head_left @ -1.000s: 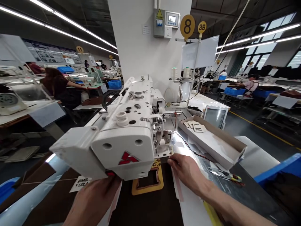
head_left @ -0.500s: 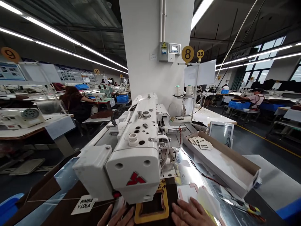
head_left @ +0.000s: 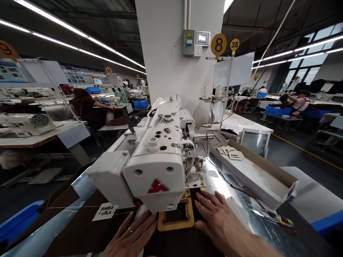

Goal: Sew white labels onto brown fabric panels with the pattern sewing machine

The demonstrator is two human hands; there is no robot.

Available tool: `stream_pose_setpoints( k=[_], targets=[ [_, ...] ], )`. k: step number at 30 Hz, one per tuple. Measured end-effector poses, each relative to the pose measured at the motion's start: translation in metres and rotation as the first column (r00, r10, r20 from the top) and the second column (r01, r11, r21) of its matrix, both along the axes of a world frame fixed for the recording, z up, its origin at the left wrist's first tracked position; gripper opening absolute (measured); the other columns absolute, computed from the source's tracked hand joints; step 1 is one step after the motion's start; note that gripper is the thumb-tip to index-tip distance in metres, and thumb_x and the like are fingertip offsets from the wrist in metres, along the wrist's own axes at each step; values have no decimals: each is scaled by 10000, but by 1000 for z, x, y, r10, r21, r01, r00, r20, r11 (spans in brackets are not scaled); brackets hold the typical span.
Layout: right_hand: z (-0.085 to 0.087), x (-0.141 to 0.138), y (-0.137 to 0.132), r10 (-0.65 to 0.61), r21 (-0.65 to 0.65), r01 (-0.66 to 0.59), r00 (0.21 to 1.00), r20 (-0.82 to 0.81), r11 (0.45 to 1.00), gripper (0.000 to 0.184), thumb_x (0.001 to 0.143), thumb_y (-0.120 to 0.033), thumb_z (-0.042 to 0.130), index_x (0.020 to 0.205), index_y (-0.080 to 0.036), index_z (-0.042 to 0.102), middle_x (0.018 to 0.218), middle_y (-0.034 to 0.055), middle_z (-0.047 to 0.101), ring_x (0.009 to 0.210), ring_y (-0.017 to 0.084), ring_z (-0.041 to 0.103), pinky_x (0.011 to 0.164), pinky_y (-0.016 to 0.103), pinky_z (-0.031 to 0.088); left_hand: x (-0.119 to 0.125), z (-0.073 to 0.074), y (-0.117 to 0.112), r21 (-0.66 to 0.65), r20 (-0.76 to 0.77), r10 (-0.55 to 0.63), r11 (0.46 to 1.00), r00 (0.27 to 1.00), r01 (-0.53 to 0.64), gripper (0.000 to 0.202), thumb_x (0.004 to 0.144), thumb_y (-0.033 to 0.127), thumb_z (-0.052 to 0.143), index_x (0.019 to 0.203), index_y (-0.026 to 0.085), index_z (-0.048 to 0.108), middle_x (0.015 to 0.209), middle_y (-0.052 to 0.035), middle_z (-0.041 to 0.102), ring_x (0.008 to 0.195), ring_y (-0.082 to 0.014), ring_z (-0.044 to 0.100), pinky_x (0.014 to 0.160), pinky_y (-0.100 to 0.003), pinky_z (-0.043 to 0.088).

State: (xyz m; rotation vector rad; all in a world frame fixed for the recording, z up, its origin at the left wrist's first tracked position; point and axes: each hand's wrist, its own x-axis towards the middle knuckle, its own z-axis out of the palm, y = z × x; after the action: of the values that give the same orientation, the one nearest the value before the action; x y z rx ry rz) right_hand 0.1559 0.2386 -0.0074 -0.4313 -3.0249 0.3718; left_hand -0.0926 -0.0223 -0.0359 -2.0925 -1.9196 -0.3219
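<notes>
Under the head of a white sewing machine [head_left: 155, 169] lies dark brown fabric [head_left: 184, 246], with a yellow rectangular frame [head_left: 175, 225] resting on it. My left hand [head_left: 134, 233] is flat on the fabric just left of the frame, fingers stretched forward, a ring on one finger. To the right of the frame, my right hand [head_left: 214, 214] presses flat with its fingers spread. Neither hand holds anything. A white label [head_left: 105, 211] printed "BIMBA Y LOLA" lies on the brown fabric left of the machine. The needle area is hidden behind the machine head.
Right of the machine, an open cardboard box [head_left: 257, 178] holds several printed labels [head_left: 232, 152]. Near it are snips [head_left: 278, 218] and a tablet-like control screen [head_left: 254, 142]. Thread cones [head_left: 205, 93] stand behind. A blue bin [head_left: 21, 221] is at lower left; co-workers sit farther back.
My right hand has moved forward along the frame's right side, off the pale sheets. More of both hands shows. The view has tilted down slightly.
</notes>
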Motion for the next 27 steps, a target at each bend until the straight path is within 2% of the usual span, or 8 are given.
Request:
stream_pose_setpoints(
  k=[5, 8, 10, 12, 14, 18, 21, 27],
  targets=[
    [-26, 8, 14, 121, 313, -98, 991, -55, 945, 506, 1028, -572, 571, 1387, -241, 705, 1457, 82, 596, 1254, 411, 661, 940, 599, 635, 4, 17, 4, -110, -1, 109, 988, 994, -108, 673, 1035, 598, 610, 1617, 327, 408, 1543, -21, 551, 1360, -308, 600, 1086, -387, 551],
    [-42, 7, 25, 218, 472, -104, 957, -193, 875, 505, 1008, -595, 594, 1328, -234, 746, 1395, 96, 646, 1149, 396, 722, 823, 532, 689, -1, 17, 8, -180, 45, 199, 965, 979, -188, 656, 1048, 580, 592, 1608, 280, 427, 1543, -73, 550, 1346, -346, 608, 1060, -443, 575],
    [-50, 3, 28, 219, 499, -72, 945, -243, 863, 503, 1013, -575, 594, 1335, -216, 739, 1398, 111, 646, 1151, 393, 722, 817, 521, 692, 0, 18, 9, -191, 82, 263, 951, 961, -243, 583, 1068, 521, 576, 1587, 285, 458, 1517, -77, 580, 1324, -345, 627, 1062, -468, 576],
    [-54, -2, 27, 174, 481, -35, 953, -249, 876, 494, 1023, -547, 585, 1348, -204, 729, 1397, 115, 650, 1181, 403, 705, 847, 552, 680, 6, 23, 9, -182, 78, 240, 958, 968, -223, 483, 1086, 446, 555, 1543, 294, 515, 1511, -50, 589, 1333, -322, 624, 1081, -459, 570],
    [-55, -5, 24, 106, 434, 4, 968, -229, 901, 482, 1032, -525, 572, 1366, -208, 717, 1410, 109, 643, 1230, 417, 673, 899, 604, 651, 15, 30, 6, -153, 31, 136, 980, 990, -129, 385, 1090, 398, 549, 1452, 283, 608, 1494, -17, 604, 1343, -291, 618, 1111, -421, 554],
    [-50, -1, 12, 56, 301, -21, 993, -108, 953, 526, 1052, -538, 521, 1473, -242, 627, 1531, 95, 509, 1350, 427, 572, 996, 655, 582, 30, 40, -2, -165, -68, 11, 986, 998, -22, 396, 1088, 484, 567, 1398, 252, 653, 1500, 4, 590, 1382, -249, 582, 1176, -363, 487],
    [-36, 0, 4, 63, 217, -54, 997, -37, 975, 520, 1066, -538, 487, 1505, -279, 591, 1582, 63, 446, 1416, 430, 499, 1053, 701, 516, 31, 37, -1, -174, -35, 51, 983, 998, -56, 535, 1068, 522, 602, 1516, 235, 547, 1557, -5, 521, 1439, -280, 514, 1190, -397, 472],
    [-21, -2, 7, -9, 145, 8, 1000, 5, 989, 525, 1092, -435, 447, 1561, -213, 526, 1617, 88, 446, 1495, 403, 413, 1176, 649, 411, 20, 23, 6, -171, 76, 172, 973, 982, -157, 517, 1091, 384, 573, 1565, 198, 485, 1593, -76, 480, 1490, -327, 439, 1233, -539, 410]
  ],
)
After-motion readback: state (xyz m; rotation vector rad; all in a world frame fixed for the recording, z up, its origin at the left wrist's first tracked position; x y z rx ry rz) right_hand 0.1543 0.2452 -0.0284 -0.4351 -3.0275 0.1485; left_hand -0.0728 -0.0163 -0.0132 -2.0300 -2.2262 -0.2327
